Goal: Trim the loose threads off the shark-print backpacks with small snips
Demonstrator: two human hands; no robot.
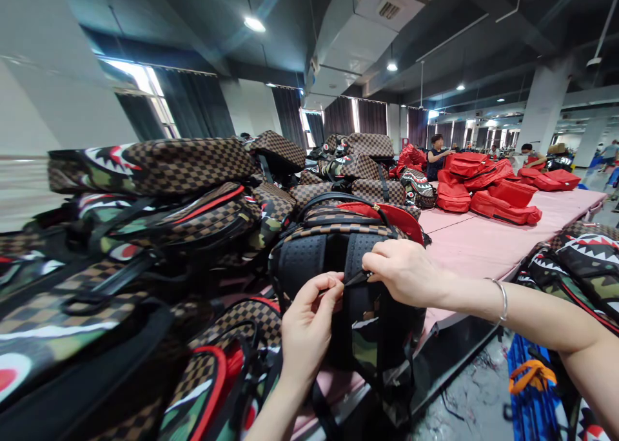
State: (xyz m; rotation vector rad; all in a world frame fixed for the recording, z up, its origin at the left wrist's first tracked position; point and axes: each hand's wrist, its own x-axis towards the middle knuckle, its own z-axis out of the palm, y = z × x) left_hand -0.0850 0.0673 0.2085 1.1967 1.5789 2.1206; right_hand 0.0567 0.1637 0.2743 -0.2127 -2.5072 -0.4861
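Before me a checked brown backpack (309,260) stands on the table with its black padded straps facing me and its red-lined top flap open. My left hand (312,315) pinches one end of a narrow black strap (356,278) in front of the bag. Fingers of my right hand (403,270), a bracelet on its wrist, are closed on the strap's other end. The short piece between both hands looks taut. Fingertips partly hide what each pinch grips. Below the hands a camouflage patch and dangling black straps show on the bag.
Checked shark-mouth backpacks (193,164) are heaped at left and behind. Red bags (503,189) lie on the pink table (464,241), with co-workers (436,154) beyond. More backpacks (580,267) are at right; a blue bundle with an orange tie (532,376) sits below the table edge.
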